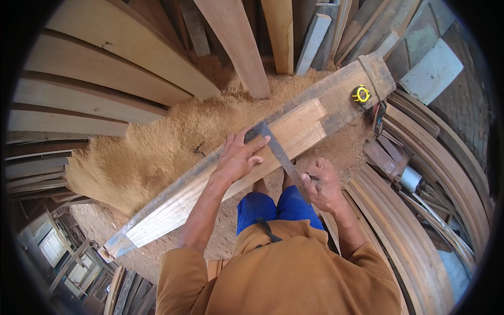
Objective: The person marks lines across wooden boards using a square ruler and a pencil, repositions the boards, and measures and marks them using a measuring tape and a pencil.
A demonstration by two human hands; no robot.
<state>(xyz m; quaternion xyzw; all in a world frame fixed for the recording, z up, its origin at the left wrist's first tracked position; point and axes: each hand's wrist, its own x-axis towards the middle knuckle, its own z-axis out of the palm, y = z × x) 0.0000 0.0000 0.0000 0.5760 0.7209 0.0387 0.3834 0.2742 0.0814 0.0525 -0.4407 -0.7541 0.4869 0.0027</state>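
Note:
A grey metal carpenter's square [278, 150] lies across a pale wooden board [210, 184], its corner at the board's far edge. My left hand [239, 156] grips the square near that corner, with a fingertip on the metal and the palm over the board. My right hand [321, 185] is closed beside the square's near end, just off the board's near edge. A small dark thing shows at its fingers, too small to name. The board rests on a long, worn wooden beam [341, 107]. Towards the beam's far right end sits a yellow and black tape measure [361, 94].
Sawdust [152, 152] is heaped beyond the beam. Large planks [121, 50] lean behind it, one plank [236, 42] reaching close to the beam. Stacked curved-looking boards [404, 236] lie to my right. A dark tool [378, 113] hangs by the beam near the tape measure.

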